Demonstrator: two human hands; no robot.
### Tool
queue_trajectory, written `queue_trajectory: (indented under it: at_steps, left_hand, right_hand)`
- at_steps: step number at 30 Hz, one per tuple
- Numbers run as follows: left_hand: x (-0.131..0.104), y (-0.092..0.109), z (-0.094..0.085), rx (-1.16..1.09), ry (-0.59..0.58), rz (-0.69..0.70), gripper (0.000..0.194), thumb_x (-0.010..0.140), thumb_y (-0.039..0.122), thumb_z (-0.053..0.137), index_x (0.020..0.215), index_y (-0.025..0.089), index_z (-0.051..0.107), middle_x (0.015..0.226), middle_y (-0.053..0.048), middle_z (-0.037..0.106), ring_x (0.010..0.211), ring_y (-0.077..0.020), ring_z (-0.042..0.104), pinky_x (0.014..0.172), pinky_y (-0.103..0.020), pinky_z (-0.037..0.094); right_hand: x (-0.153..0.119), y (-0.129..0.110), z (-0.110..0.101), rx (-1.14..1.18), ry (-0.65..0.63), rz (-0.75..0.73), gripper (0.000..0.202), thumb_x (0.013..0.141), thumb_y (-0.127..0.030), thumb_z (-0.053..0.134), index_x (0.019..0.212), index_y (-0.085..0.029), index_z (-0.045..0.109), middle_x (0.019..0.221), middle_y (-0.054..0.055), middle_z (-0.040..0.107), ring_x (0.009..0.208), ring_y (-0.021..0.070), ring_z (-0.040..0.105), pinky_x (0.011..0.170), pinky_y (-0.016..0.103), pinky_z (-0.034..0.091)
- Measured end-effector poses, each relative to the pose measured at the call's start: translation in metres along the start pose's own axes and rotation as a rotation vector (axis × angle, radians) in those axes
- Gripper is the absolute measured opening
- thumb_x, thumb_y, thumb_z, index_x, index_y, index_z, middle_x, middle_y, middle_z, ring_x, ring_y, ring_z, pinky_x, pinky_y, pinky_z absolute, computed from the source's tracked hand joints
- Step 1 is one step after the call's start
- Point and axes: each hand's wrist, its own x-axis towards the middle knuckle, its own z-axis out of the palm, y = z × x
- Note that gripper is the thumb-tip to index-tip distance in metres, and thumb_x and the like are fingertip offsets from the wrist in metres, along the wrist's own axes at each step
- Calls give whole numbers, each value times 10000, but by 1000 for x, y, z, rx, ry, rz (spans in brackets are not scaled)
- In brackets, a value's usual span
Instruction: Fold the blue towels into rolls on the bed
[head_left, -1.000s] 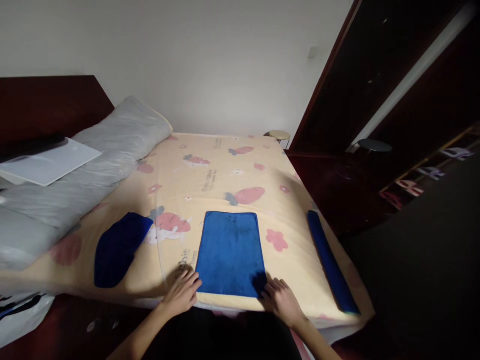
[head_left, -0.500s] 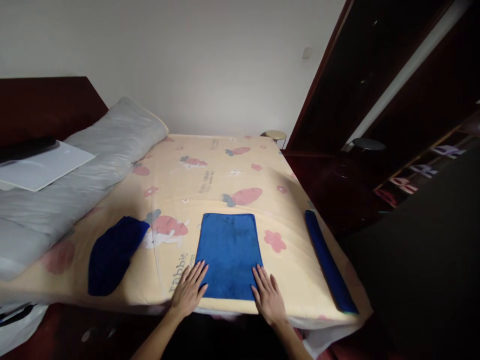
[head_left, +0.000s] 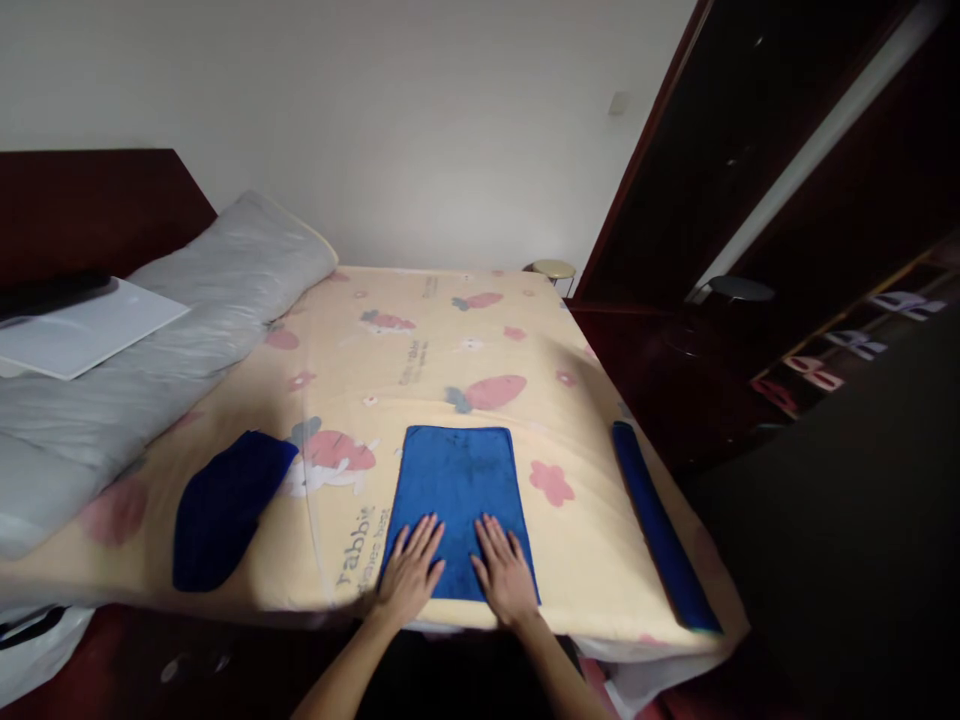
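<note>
A blue cloth [head_left: 459, 475] lies flat near the front edge of the bed. On its lower left part rests my left hand [head_left: 411, 572], palm down with fingers spread. My right hand [head_left: 504, 572] lies on the cloth's lower right part, fingers stretched out. Neither hand grips anything. To the left is a crumpled dark blue cloth [head_left: 225, 515]. A long, narrow blue cloth [head_left: 660, 530], rolled or folded, lies along the right edge of the bed.
The bed's patterned sheet [head_left: 420, 380] spreads all around. A grey quilt [head_left: 217, 290] with a white board [head_left: 90, 325] on it covers the left side. Beyond the bed stand a round stool [head_left: 553, 269] and a dark stool [head_left: 741, 289]; slippers [head_left: 814, 373] are at the right.
Both hands have moved inward, from the side edges of the flat cloth onto its surface. The cloth's lower corners now show spread slightly wider.
</note>
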Motion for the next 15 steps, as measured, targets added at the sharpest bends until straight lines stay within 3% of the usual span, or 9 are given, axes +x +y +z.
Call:
queue_trajectory:
  at_steps: [3,6,8,12,15]
  left_hand:
    - [-24,-38,-12,40,13,-90,612,1031,401,366,1594,283,155,1595,-58,376,1452,-226,382,1207,-461,228]
    - [-30,-47,-19,49,22,-89,616,1029,333,352,1599,277,124,1593,-55,376,1462,-233,365,1233,-502,126]
    - [-17,-31,-18,30,12,-60,622,1025,273,329,1602,246,100,1603,-57,355,1472,-217,347,1241,-482,106]
    - [26,15,-3,-40,12,-9,648,1000,200,307,1602,172,69,1619,-83,318,1488,-202,314,1230,-423,188]
    - [45,22,9,-58,29,-26,651,994,198,325,1601,182,92,1614,-93,330,1481,-214,330,1209,-433,250]
  right_hand:
    - [-23,48,-15,-46,-7,103,593,1047,-466,343,1586,-244,234,1573,94,363,1441,252,377,1148,470,334]
    - [-30,63,-24,-68,-10,117,578,1050,-405,319,1592,-239,209,1576,91,357,1444,255,372,1160,487,310]
    - [-19,46,-22,-57,8,105,573,1043,-316,302,1597,-230,183,1586,88,335,1453,244,356,1172,478,294]
    - [22,-12,-2,20,-22,-8,610,1004,-206,311,1598,-205,169,1600,86,300,1476,225,306,1177,438,298]
    - [42,-26,11,36,-65,-49,584,1014,-238,331,1587,-201,224,1587,91,327,1467,230,326,1164,441,318]
